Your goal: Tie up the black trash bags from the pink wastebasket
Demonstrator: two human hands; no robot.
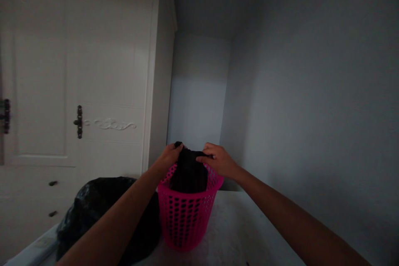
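Both the left hand point(168, 158) and right hand point(220, 162) pinch black cloth point(190, 174) hanging into a perforated pink basket point(187, 196).

Room right of basket point(187, 196), bag point(95, 195) left

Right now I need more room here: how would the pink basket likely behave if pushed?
The pink basket could tip if pushed high up, since it narrows toward the base. It looks like thin, perforated plastic, so it may flex. The basket itself is probably light, given so many holes.
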